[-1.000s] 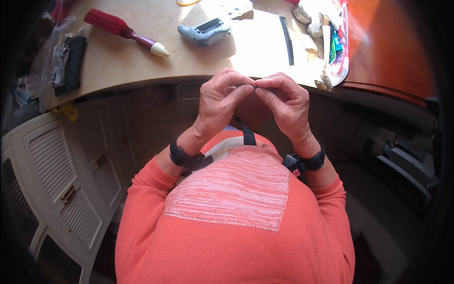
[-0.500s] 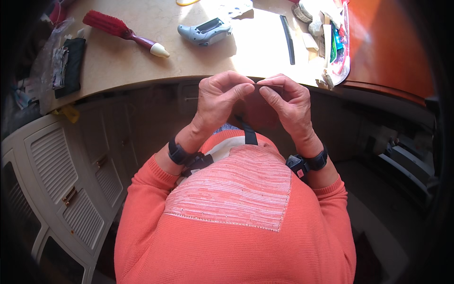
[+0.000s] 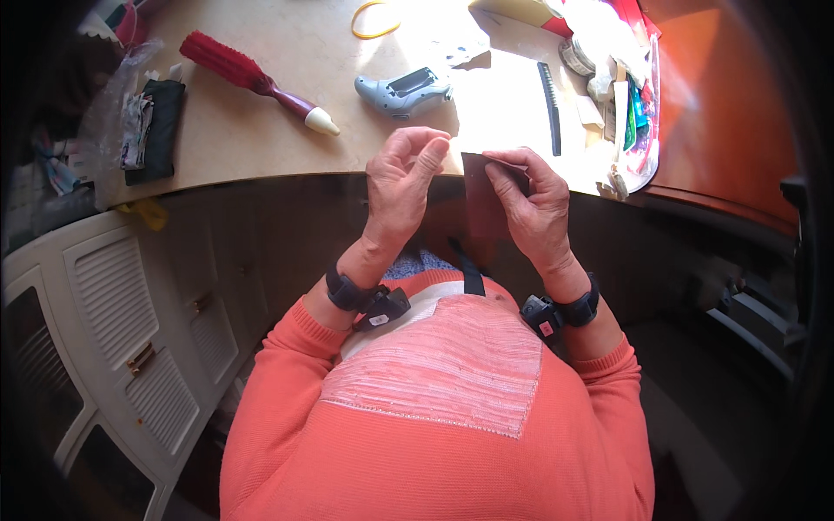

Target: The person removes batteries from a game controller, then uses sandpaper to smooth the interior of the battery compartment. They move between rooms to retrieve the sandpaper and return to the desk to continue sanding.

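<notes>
In my right hand is a thin, dark reddish-brown sheet, pinched between thumb and fingers at its upper part. It hangs down just in front of the table's near edge; what it is made of I cannot tell. My left hand is a short way to the left, apart from the sheet. Its thumb and fingertips come together in a pinch, and whatever may lie between them is too small to make out. Beyond my hands, a grey game controller-like device with an open compartment lies on the table.
A red-bristled brush lies left of the device, a black comb to its right. A tray of small items stands at the right, a dark pouch at the far left. A yellow band lies at the back. White louvred cabinet doors are at lower left.
My left hand has let go of the sheet and moved apart from it. The sheet now shows its flat face, held by my right hand alone. The view has shifted slightly.
</notes>
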`<state>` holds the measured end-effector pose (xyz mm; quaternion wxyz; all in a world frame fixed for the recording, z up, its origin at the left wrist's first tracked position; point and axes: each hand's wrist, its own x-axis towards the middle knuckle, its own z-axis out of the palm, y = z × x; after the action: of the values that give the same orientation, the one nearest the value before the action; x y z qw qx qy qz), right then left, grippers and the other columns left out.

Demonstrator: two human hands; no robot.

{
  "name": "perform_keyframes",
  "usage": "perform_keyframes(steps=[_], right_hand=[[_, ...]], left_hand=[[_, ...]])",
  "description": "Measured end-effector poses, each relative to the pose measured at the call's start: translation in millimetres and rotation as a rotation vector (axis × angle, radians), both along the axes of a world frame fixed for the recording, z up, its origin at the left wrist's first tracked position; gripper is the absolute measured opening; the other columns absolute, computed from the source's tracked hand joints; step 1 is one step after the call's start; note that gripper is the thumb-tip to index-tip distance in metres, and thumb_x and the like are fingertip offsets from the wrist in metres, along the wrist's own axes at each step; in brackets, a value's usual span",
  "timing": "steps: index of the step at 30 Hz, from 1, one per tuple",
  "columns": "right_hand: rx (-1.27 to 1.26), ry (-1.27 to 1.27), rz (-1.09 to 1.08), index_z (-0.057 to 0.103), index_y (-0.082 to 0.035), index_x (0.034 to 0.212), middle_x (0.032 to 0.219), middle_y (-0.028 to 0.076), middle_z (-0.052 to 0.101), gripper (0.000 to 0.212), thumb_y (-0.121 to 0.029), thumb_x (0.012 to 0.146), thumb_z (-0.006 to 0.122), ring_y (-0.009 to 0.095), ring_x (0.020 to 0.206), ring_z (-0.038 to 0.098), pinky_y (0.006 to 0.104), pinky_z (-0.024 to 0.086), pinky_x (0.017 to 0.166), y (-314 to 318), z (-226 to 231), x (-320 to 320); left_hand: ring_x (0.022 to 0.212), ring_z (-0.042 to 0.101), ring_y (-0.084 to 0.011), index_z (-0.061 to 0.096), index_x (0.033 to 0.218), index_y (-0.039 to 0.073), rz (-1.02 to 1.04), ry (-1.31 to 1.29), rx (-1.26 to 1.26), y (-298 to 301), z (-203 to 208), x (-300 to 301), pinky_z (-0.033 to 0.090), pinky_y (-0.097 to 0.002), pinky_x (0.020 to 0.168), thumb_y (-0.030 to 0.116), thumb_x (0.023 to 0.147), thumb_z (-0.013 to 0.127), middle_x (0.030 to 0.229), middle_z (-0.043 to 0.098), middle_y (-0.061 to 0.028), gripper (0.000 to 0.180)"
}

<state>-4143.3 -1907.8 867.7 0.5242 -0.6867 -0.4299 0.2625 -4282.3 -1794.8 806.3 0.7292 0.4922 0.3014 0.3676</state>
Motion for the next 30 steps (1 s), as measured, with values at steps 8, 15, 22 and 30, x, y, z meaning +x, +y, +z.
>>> perform_keyframes(steps=[8,15,22,30], right_hand=[[-0.173,0.104,-0.05,0.072,0.0,0.114,0.097,0.008,0.074,0.02,-0.011,0.098,0.066,0.013,0.088,0.069,0.027,0.056,0.08,52,1,35],[-0.172,-0.125,0.007,0.073,0.002,0.109,0.094,0.017,0.076,0.024,-0.015,0.096,0.063,0.025,0.085,0.073,0.0356,0.057,0.082,100,-12,45],[-0.279,-0.177,-0.053,0.074,0.003,0.107,0.092,0.021,0.075,0.024,-0.012,0.094,0.059,0.03,0.085,0.074,0.0381,0.057,0.083,97,-39,46],[-0.169,-0.648,-0.003,0.073,0.001,0.102,0.093,0.021,0.072,0.016,-0.009,0.094,0.064,0.037,0.084,0.071,0.039,0.056,0.078,88,-22,51]], left_hand=[[0.113,0.06,-0.0253,0.045,0.142,-0.008,0.21,0.556,0.299,96,-29,-6,0.055,-0.0385,0.089,0.033,0.092,0.077,0.13,0.054,-0.023,0.072],[0.108,0.064,-0.0325,0.045,0.142,-0.01,0.133,0.798,0.363,104,-27,17,0.053,-0.0424,0.095,0.027,0.091,0.075,0.12,0.061,-0.0234,0.069],[0.079,0.069,-0.0159,0.063,0.113,-0.005,-0.006,0.36,0.01,77,-31,33,0.058,-0.0304,0.069,0.013,0.092,0.073,0.091,0.071,-0.0097,0.03],[0.08,0.067,-0.0132,0.064,0.107,-0.002,0.108,0.282,0.087,53,-30,48,0.058,-0.0309,0.069,0.015,0.094,0.075,0.091,0.071,-0.0082,0.023]])
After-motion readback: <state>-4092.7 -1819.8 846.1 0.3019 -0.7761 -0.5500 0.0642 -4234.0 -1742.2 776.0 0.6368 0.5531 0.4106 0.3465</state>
